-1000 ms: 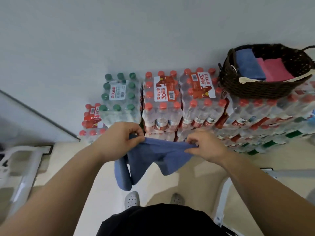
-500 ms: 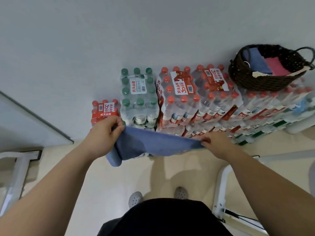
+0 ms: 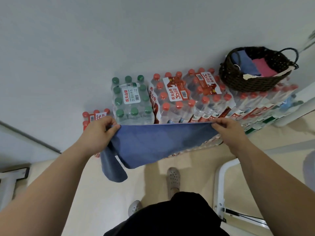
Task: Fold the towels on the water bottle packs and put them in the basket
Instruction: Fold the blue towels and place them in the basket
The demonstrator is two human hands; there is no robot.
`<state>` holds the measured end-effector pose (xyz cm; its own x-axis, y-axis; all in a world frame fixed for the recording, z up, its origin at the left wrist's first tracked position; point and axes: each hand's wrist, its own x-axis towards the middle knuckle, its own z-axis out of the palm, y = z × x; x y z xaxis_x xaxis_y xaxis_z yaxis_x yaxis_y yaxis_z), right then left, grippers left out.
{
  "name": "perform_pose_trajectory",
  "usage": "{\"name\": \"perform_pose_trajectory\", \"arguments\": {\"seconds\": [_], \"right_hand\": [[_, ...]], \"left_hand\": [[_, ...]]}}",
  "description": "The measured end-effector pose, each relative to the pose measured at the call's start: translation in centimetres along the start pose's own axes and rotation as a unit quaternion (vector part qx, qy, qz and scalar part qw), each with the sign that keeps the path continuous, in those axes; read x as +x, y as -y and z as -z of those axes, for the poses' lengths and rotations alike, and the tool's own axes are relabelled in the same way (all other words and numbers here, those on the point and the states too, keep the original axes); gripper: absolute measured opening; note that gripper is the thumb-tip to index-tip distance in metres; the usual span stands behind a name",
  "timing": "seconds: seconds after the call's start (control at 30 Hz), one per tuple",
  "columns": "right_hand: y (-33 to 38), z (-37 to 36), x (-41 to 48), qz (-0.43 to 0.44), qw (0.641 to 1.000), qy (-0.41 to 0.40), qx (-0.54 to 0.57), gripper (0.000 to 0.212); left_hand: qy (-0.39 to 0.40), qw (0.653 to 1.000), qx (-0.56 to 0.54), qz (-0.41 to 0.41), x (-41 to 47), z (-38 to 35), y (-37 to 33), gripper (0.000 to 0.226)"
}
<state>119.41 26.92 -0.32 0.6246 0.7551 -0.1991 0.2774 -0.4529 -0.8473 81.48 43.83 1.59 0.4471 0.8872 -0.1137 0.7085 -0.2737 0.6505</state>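
A blue towel [image 3: 158, 143] hangs stretched between my hands in front of the water bottle packs [image 3: 177, 97]. My left hand [image 3: 97, 132] pinches its left top corner, and my right hand [image 3: 226, 128] pinches the right top corner. The towel's top edge is taut and level; a loose flap droops at the lower left. A dark woven basket [image 3: 252, 80] stands on the packs at the right, with a folded blue towel [image 3: 245, 63] and a folded pink towel [image 3: 263, 68] inside.
A green-capped pack [image 3: 131, 99] stands left of the red-capped ones, against a grey wall. A white metal frame [image 3: 221, 188] is on the floor at my right, another white frame [image 3: 10, 181] at the left. My shoes [image 3: 173, 179] are on the beige floor.
My hands have moved apart and pulled the bunched towel out flat and taut. The view has shifted, so the packs and basket sit further right.
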Motion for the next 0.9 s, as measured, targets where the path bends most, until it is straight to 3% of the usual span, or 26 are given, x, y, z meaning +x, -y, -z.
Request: {"name": "perform_pose_trajectory", "arguments": {"seconds": [0.13,0.23,0.4,0.53,0.63,0.8,0.9], "right_hand": [[-0.4,1.0,4.9,-0.020,0.998,-0.016,0.057,0.021],[-0.8,1.9,9.2,-0.032,0.995,-0.019,0.093,0.020],[-0.9,3.4,15.5,-0.005,1.000,-0.019,0.023,0.009],[0.6,4.0,19.9,0.063,0.996,-0.043,-0.035,0.007],[3.0,4.2,23.7,0.131,0.987,-0.055,-0.074,0.010],[7.6,4.0,30.3,0.200,0.965,-0.054,-0.161,0.014],[9.8,3.8,33.2,0.265,0.923,-0.062,-0.271,0.019]], "left_hand": [[0.004,1.000,0.006,0.012,3.6,-1.6,-1.3,0.014],[-0.038,0.998,-0.007,0.051,6.1,-3.3,-3.0,0.010],[-0.122,0.984,-0.004,0.129,10.0,-6.2,-6.3,0.011],[-0.164,0.973,0.015,0.164,13.1,-7.5,-9.1,0.012],[-0.161,0.974,0.034,0.155,15.9,-7.1,-10.2,0.010],[-0.184,0.969,0.144,0.074,23.0,-4.3,-10.6,0.011],[-0.192,0.955,0.221,0.045,27.6,-3.1,-11.7,0.015]]}}
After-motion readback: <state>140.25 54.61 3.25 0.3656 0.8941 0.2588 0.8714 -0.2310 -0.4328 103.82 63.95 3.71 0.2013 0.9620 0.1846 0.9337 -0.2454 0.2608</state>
